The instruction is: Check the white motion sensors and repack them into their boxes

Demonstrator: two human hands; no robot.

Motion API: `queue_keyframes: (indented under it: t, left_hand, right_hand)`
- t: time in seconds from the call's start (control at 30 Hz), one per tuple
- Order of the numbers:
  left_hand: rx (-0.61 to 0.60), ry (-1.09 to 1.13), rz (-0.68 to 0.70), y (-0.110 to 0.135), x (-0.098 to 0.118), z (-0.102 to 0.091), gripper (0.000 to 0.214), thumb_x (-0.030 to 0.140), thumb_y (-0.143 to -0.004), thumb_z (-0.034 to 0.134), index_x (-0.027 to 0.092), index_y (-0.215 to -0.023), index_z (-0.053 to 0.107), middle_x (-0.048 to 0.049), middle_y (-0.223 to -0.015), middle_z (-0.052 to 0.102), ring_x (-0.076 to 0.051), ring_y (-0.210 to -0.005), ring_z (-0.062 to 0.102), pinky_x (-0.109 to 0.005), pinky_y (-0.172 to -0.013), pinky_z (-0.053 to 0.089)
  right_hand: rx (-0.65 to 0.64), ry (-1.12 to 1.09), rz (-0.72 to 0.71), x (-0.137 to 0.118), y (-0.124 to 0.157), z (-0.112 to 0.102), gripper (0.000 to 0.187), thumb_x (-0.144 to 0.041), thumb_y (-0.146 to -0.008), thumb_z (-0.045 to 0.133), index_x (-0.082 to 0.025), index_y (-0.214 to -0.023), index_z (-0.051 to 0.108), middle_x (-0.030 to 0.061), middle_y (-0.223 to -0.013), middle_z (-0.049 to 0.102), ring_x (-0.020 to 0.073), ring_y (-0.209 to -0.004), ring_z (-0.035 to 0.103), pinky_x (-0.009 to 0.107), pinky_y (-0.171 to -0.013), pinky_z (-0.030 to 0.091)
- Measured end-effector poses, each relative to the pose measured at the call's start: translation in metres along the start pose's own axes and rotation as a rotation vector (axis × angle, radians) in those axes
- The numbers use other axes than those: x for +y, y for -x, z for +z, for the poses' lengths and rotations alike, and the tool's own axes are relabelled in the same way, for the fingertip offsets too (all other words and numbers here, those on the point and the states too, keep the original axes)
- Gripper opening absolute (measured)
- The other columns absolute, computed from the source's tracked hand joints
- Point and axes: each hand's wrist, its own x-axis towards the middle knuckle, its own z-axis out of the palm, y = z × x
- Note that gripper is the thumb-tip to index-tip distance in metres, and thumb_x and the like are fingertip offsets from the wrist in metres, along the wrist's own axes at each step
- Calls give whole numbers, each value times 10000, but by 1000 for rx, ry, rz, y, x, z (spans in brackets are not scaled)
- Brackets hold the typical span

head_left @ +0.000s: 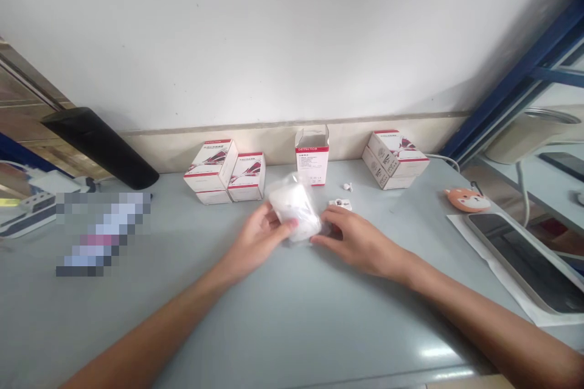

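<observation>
and there, left hand [253, 241] and right hand [360, 237] clamped on a white device in a clear plastic bag [294, 209] over the grey table [182, 316], fingers together, pressing from both sides; device not yet unwrapped, open detector box [312, 158] just behind, closed red-and-white boxes [210, 165] either side, small white fittings [340, 204] near the right hand.

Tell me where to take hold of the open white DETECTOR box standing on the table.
Grip the white cardboard box with red bands by its lower body, thumb on the printed front, fingers behind, coming from the front, past the clear plastic bag. It stands upright with its top flaps open, so those would likely bend; the closed body looks firmer.
</observation>
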Motion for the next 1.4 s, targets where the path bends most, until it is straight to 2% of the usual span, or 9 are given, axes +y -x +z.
queue_keyframes:
  t: [0.17, 0.3, 0.37, 0.47, 0.6, 0.73, 0.93, 1.17, 1.4]
  left_hand:
    - [131, 442, -29, -9, 17, -6, 471, 442, -996, 667, 247, -1416, 582, -120, -1470, 651, -327, -1360, 614, -495, -1088, 549]
    - [21, 553, -107, -4, 20, -2, 527, 421, -1011, 646, 268, -1501, 531, -112, -1518, 615, -335, -1435, 553, -538, -1159, 501]
    - [-85, 585, -161, 0, 16, 2, 535, 450, -1027, 608, 236, -1510, 528, -131, -1515, 617, -351, -1450, 536, -559, -1200, 455]
    - [-170, 583, -183, 4, 13, 7, 530, 471, -1047, 555, 203, -1503, 531, -145, -1520, 611, -366, -1455, 527, -572, -1221, 420]
    - [-107, 531, -158, 4, 12, 7, 489, 456, -1046, 554, 221, -1474, 557, -117, -1534, 601, -332, -1479, 502, -525, -1223, 427]
    - [-84, 496, -116, 2, 12, 7, 459, 453, -1039, 570, 237, -1443, 587, -107, -1537, 597, -323, -1469, 509, -517, -1190, 458]
    - [-95, 337, -2, 6, 12, 10, 352, 383, -1032, 622, 238, -1352, 633, -114, -1476, 645, -331, -1331, 628, -519, -1086, 525]
    - [-136, 343, -40, 9, 11, 12, 507, 340, -1011, 658, 229, -1486, 523, -147, -1443, 662, -359, -1361, 606, -569, -1135, 501]
    - [38, -36, 167, 6, 3, 0, 1072, 292, -835, 854, 453, -1611, 133, -110, -1675, 364, -334, -1441, 520, -535, -1139, 506]
  right_hand:
    - [5, -287, 101, 1, -1, -12, 220, -428, -1043, 543, -252, -990, 664, 5, -867, 661, 167, -727, 574, 319, -666, 458]
    - [20, -664, 80, -5, 0, -4, 361, -517, -1033, 565, -290, -1308, 511, 47, -1153, 663, 179, -917, 646, 324, -756, 524]
    - [-13, -801, 77, -9, -1, 4, 376, -521, -1020, 594, -257, -1275, 516, 61, -1151, 669, 175, -905, 669, 329, -773, 539]
    - [-20, -883, 110, -14, -3, 10, 301, -497, -1007, 618, -209, -1090, 584, 38, -963, 694, 146, -756, 651, 324, -739, 535]
    - [37, -894, 147, -14, -4, 8, 231, -417, -989, 635, -208, -1075, 587, 9, -876, 688, 136, -718, 613, 314, -723, 517]
    - [146, -881, 183, -14, -2, 5, 327, -435, -971, 656, -247, -1220, 560, 37, -1050, 691, 157, -792, 653, 329, -742, 544]
    - [-22, -1181, 163, -21, 5, 10, 668, -708, -965, 561, -312, -1464, 356, 134, -1339, 640, 254, -1006, 732, 455, -871, 613]
    - [231, -1121, 259, -24, -1, 15, 379, -507, -863, 808, -202, -936, 597, 55, -1006, 701, 177, -845, 681, 345, -772, 595]
    - [264, -1168, 242, -11, -3, 1, 303, -434, -875, 809, -204, -847, 612, 0, -825, 681, 139, -689, 639, 326, -706, 559]
